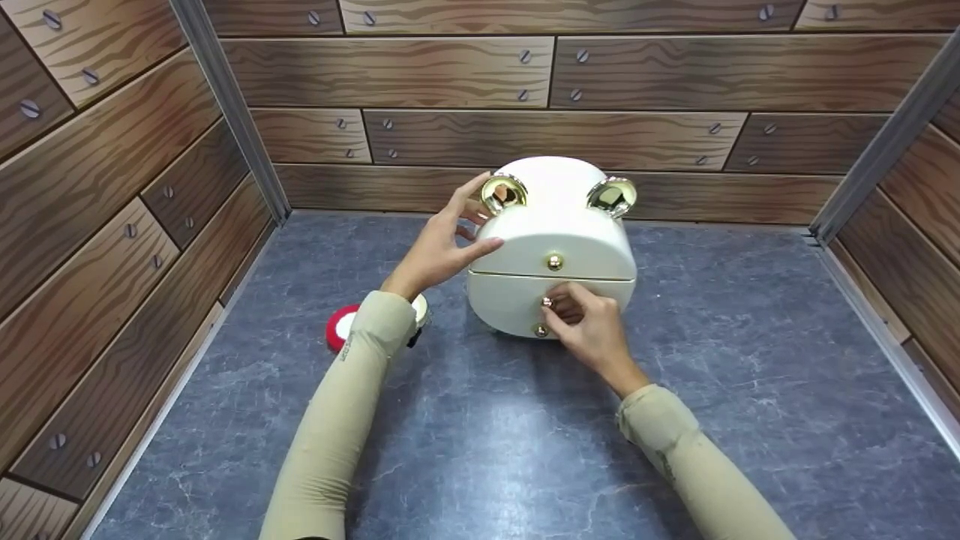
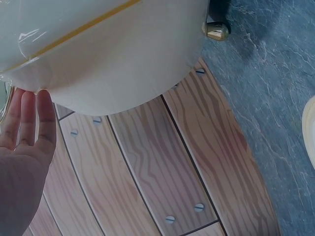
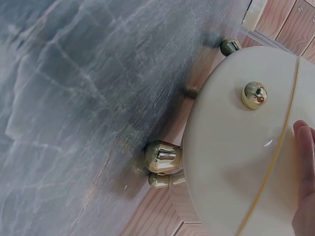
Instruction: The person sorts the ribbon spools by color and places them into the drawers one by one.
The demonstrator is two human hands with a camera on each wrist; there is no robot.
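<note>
A glossy white drawer box (image 1: 510,300) with two gold ear shapes stands upright on the floor. A gold line divides its front, and a gold knob (image 1: 555,262) sits above it. My left hand (image 1: 442,247) is spread at the box's left side; the fingers (image 2: 45,118) look straight and touch it below an ear. In the head view my right hand (image 1: 592,326) pinches a small gold knob (image 1: 547,302) between thumb and fingertips. Another knob (image 3: 254,96) stands uncovered in the right wrist view, where the thumb cannot be made out.
Left of the box, a red-rimmed round item (image 1: 341,327) and a cream round item (image 1: 420,309) lie partly behind my left sleeve. Wood-patterned walls (image 1: 465,73) enclose the blue-grey marbled floor (image 1: 720,360) at the back and sides. Gold feet (image 3: 162,156) carry the box.
</note>
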